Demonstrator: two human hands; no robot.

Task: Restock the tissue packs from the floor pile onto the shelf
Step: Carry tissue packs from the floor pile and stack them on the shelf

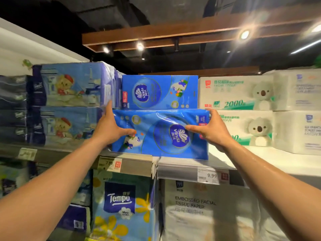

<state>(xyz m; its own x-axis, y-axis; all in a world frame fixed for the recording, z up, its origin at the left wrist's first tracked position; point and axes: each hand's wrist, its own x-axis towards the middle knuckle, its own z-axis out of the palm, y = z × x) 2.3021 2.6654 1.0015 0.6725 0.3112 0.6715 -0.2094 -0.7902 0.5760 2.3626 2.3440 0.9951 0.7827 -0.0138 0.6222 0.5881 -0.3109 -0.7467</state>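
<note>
Blue pack: on shelf edge, under a second blue pack. Left hand and right hand: grip closed on its ends.

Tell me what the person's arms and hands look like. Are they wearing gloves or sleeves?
No gloves and no sleeves. Both forearms are bare all the way to the bottom edge of the picture. The left hand and right hand are bare too, with no rings, watch or bracelet that I can see. The right forearm looks a bit shiny, as if damp.
</note>
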